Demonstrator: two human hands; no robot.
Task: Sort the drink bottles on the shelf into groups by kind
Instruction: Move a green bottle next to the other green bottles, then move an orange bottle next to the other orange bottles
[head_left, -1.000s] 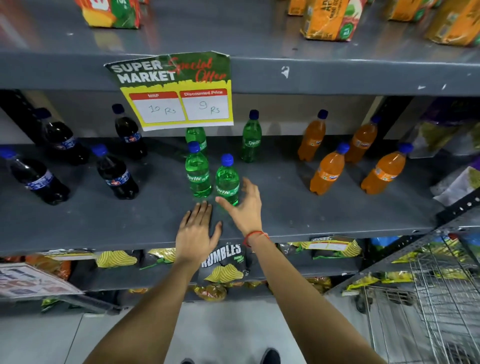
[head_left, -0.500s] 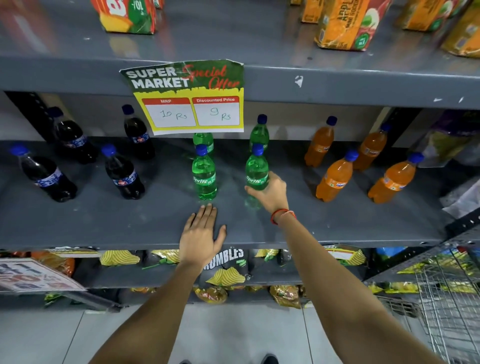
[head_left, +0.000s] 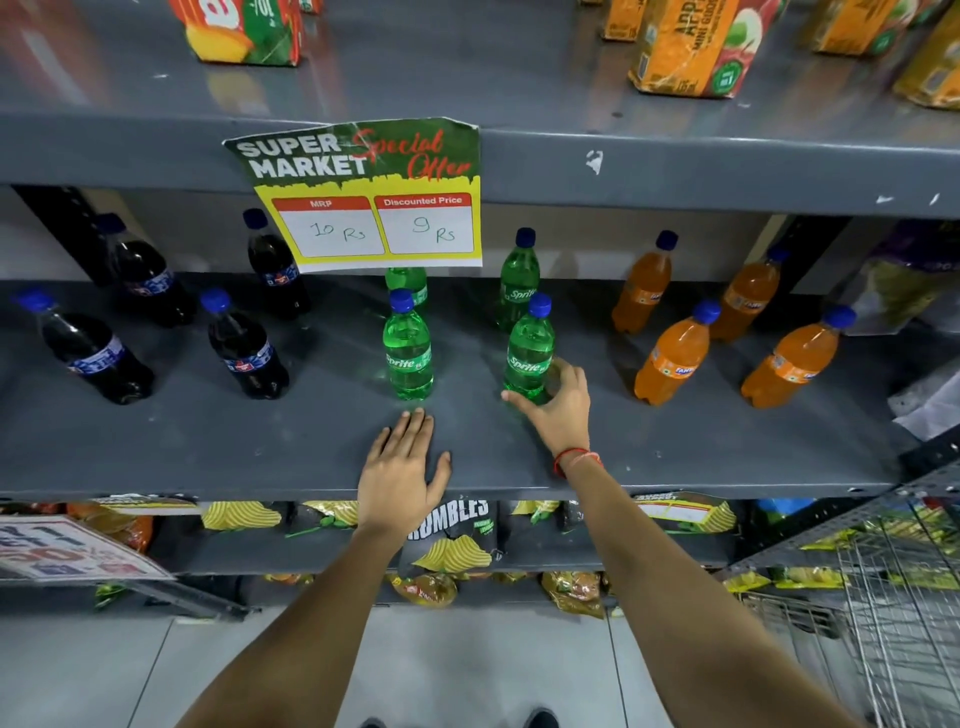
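Bottles stand on the middle shelf (head_left: 156, 447) in three clusters: four dark cola bottles (head_left: 244, 353) on the left, four green Sprite bottles (head_left: 408, 353) in the centre, four orange Fanta bottles (head_left: 672, 356) on the right. All are upright; groups are well apart.

Right hand (head_left: 563, 410) is wrapped round the base of the front-right Sprite bottle (head_left: 529, 358), thumb in front, fingers behind; grip sits low. Left hand (head_left: 400, 478) lies flat and spread on the shelf edge, holding nothing, fingertips just beside the front-left Sprite bottle.

Judgement: sorting looks nearly complete; this step is fine spacing within the green group.

Risks:
- Low grip on a tall, narrow bottle: a quick sideways slide could tip it top-first.
- Rear Sprite bottle (head_left: 519, 283) stands close behind; pushing back could knock it over.
- Moving right would shrink the gap to the nearest Fanta bottle and blur the groups.
- Price sign (head_left: 363, 197) hides most of the rear-left Sprite bottle (head_left: 406, 285), so its spacing is hard to check.
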